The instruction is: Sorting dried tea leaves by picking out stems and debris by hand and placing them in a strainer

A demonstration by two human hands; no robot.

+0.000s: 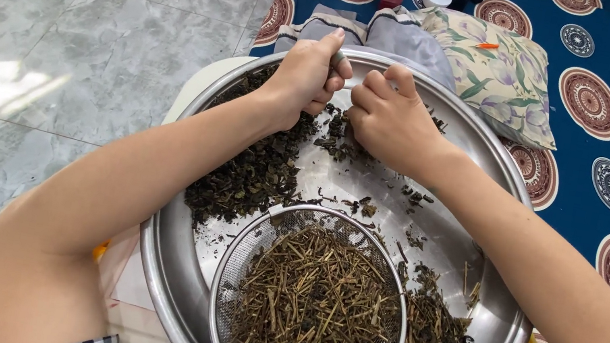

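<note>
Lying beneath hands [349, 97], perhaps touching: leaves [264, 169].

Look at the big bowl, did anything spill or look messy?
Nothing has spilled outside the big metal bowl. Dried leaves lie heaped at one side, with loose bits scattered across its bare bottom. The mesh strainer of stems sits inside it. Both hands, left hand and right hand, work close together over the leaves.

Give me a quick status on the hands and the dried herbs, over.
Left hand and right hand both closed, pinching herb bits over the steel basin. Dark dried leaves piled left. Mesh strainer full of stems near side. Nothing blocking.
</note>
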